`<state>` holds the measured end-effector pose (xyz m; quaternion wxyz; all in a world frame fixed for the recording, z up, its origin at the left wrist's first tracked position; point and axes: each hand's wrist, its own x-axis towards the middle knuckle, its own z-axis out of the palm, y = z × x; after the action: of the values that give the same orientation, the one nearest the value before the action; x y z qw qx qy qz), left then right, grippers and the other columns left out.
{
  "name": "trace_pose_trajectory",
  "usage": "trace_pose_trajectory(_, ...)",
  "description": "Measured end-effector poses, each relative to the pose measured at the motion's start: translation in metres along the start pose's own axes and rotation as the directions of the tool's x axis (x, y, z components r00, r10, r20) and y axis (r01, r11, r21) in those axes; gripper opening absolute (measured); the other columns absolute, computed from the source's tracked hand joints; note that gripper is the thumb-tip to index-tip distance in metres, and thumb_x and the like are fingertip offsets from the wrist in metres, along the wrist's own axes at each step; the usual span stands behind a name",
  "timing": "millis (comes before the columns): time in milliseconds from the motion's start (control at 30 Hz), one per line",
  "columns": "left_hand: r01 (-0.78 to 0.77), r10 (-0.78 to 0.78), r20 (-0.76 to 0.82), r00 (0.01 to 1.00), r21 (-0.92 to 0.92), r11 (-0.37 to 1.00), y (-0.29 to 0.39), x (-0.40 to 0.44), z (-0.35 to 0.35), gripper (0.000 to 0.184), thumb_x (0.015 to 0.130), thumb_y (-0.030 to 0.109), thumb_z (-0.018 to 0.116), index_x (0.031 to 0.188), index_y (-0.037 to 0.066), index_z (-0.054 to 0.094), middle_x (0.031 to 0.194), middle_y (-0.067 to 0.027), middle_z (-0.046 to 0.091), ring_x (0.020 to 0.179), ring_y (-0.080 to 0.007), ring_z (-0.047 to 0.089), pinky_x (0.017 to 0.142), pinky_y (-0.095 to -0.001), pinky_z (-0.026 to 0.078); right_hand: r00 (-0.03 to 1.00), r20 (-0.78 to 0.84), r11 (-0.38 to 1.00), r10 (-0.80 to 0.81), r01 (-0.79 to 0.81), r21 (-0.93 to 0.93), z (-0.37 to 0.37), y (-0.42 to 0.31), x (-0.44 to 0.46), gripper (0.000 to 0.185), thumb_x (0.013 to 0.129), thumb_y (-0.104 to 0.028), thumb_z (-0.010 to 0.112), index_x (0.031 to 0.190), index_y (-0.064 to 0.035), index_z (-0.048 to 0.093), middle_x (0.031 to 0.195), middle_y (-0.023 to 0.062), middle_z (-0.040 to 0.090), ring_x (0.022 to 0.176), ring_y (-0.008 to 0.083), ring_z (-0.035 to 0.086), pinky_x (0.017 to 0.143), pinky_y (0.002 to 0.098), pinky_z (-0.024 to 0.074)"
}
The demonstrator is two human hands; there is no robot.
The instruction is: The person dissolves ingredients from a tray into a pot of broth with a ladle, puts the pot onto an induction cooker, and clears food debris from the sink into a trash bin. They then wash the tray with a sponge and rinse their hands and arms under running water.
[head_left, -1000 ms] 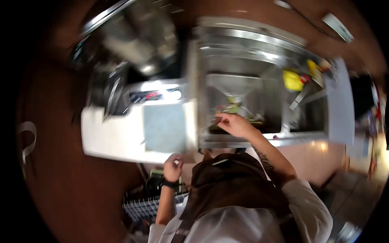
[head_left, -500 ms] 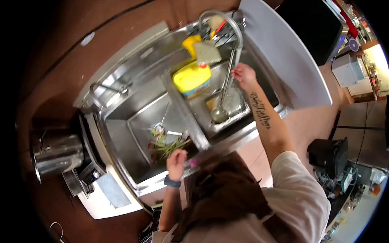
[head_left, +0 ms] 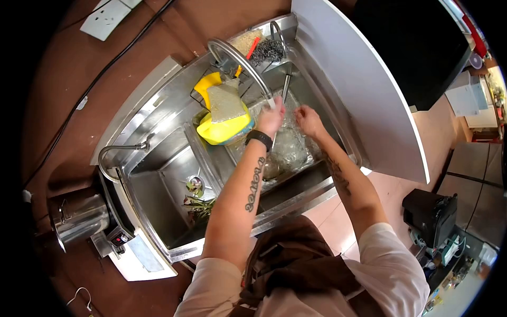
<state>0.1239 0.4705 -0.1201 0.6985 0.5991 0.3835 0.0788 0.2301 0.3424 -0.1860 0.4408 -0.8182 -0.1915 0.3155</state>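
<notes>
My left hand (head_left: 271, 118) is directly below the tip of the curved faucet (head_left: 244, 59) over the right basin. Its fingers are smeared by motion, so whether they touch the faucet is unclear. To its right, apart from it, my right hand (head_left: 309, 121) hangs with fingers curled in and nothing visible in them. A ladle's metal handle (head_left: 287, 87) rises behind and between the hands. Below them, rippling water fills a clear container (head_left: 291, 148) in the basin. Left of my left hand sits a yellow tub (head_left: 224, 130), with a greyish sponge or cloth (head_left: 226, 101) above it.
In the left basin (head_left: 156, 190), green vegetable scraps (head_left: 199, 207) lie by the drain. A second faucet (head_left: 124, 148) stands there, with a steel pot (head_left: 82, 219) further left. A grey panel (head_left: 364, 74) borders the sink's right side. A metal scourer (head_left: 266, 52) lies at the back.
My left hand has moved from the left basin's front edge up to the faucet tip. My right hand has come slightly down, away from the ladle handle. The view has shifted.
</notes>
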Motion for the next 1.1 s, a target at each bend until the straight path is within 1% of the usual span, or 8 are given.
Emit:
trace_pose_trajectory(100, -0.103, 0.076, 0.101, 0.992, 0.293, 0.951, -0.014, -0.001, -0.019, 0.036, 0.100, 0.035, 0.051, 0.086, 0.005, 0.066, 0.059, 0.0017, 0.051, 0.054, -0.0095, 0.048, 0.052, -0.0267, 0.038, 0.995, -0.075, 0.998, 0.068, -0.066, 0.021, 0.022, 0.046, 0.056, 0.048, 0.086, -0.026, 0.068, 0.122, 0.0034, 0.058, 0.103, 0.0162, 0.069, 0.098, 0.0238, 0.064, 0.087, 0.0335, 0.0479)
trace_pose_trajectory(300, 0.140, -0.148, 0.085, 0.985, 0.101, 0.985, -0.083, -0.055, -0.059, 0.019, 0.097, 0.020, 0.062, 0.098, 0.002, 0.062, 0.074, -0.0013, 0.061, 0.065, -0.0111, 0.056, 0.063, -0.0279, 0.047, 0.986, 0.007, 0.817, 0.169, -0.144, 0.558, 0.089, 0.057, 0.148, 0.073, 0.079, -0.027, 0.075, 0.138, 0.0029, 0.043, 0.123, 0.0178, 0.061, 0.113, 0.0274, 0.057, 0.087, 0.0397, 0.0494)
trace_pose_trajectory(467, -0.110, 0.131, -0.202, 0.971, 0.113, 0.987, -0.097, -0.062, -0.056, 0.031, 0.096, 0.022, 0.064, 0.117, 0.000, 0.059, 0.103, -0.0103, 0.063, 0.093, -0.0168, 0.059, 0.078, -0.0296, 0.050, 0.995, 0.077, 0.822, -0.057, 0.003, 0.569, 0.085, 0.012, 0.063, 0.021, 0.089, -0.020, 0.068, 0.091, 0.0010, 0.064, 0.078, 0.0045, 0.065, 0.066, 0.0114, 0.060, 0.058, 0.0274, 0.0471)
trace_pose_trajectory(533, -0.219, 0.231, -0.222, 0.947, 0.075, 0.973, -0.065, -0.058, -0.040, 0.045, 0.100, 0.026, 0.058, 0.136, 0.001, 0.049, 0.126, -0.0093, 0.057, 0.121, -0.0169, 0.050, 0.099, -0.0314, 0.043, 0.997, 0.055, 0.877, -0.047, 0.015, 0.480, 0.078, -0.032, 0.015, 0.021, 0.089, -0.020, 0.069, 0.091, 0.0004, 0.064, 0.078, 0.0053, 0.065, 0.065, 0.0113, 0.059, 0.057, 0.0282, 0.0470)
trace_pose_trajectory(633, -0.406, 0.417, -0.235, 0.878, 0.096, 0.909, -0.032, -0.033, -0.019, 0.050, 0.102, 0.031, 0.052, 0.140, 0.000, 0.046, 0.135, -0.0102, 0.053, 0.127, -0.0175, 0.047, 0.105, -0.0315, 0.038, 0.998, 0.055, 0.818, -0.020, -0.015, 0.575, 0.054, -0.081, -0.002, 0.021, 0.089, -0.019, 0.069, 0.090, 0.0012, 0.064, 0.078, 0.0061, 0.066, 0.065, 0.0118, 0.059, 0.058, 0.0293, 0.0479)
trace_pose_trajectory(733, -0.245, 0.190, -0.191, 0.963, -0.327, 0.913, -0.002, -0.032, -0.013, 0.053, 0.104, 0.036, 0.047, 0.142, -0.001, 0.044, 0.139, -0.0108, 0.051, 0.130, -0.0184, 0.045, 0.109, -0.0320, 0.033, 0.994, -0.037, 0.860, -0.107, 0.111, 0.498, 0.057, -0.090, -0.010, 0.024, 0.087, -0.021, 0.070, 0.090, 0.0029, 0.068, 0.075, 0.0060, 0.066, 0.065, 0.0131, 0.059, 0.060, 0.0313, 0.0484)
trace_pose_trajectory(900, -0.113, 0.079, -0.155, 0.985, -0.230, 0.966, 0.001, -0.055, -0.015, 0.065, 0.105, 0.049, 0.036, 0.145, -0.001, 0.041, 0.148, -0.0131, 0.045, 0.136, -0.0218, 0.040, 0.113, -0.0322, 0.028, 0.973, 0.195, 0.991, -0.122, 0.109, 0.075, 0.088, -0.012, -0.037, 0.024, 0.085, -0.021, 0.068, 0.090, 0.0030, 0.070, 0.074, 0.0071, 0.069, 0.066, 0.0166, 0.063, 0.062, 0.0325, 0.0496)
trace_pose_trajectory(1100, -0.096, 0.036, -0.202, 0.979, -0.295, 0.951, -0.052, -0.065, -0.038, 0.062, 0.106, 0.048, 0.032, 0.146, 0.002, 0.040, 0.148, -0.0132, 0.045, 0.140, -0.0230, 0.038, 0.117, -0.0387, 0.022, 1.000, -0.023, 0.812, -0.005, 0.018, 0.584, 0.054, -0.085, -0.010, 0.025, 0.085, -0.023, 0.072, 0.082, 0.0012, 0.064, 0.071, 0.0069, 0.066, 0.070, 0.0159, 0.063, 0.066, 0.0322, 0.0490)
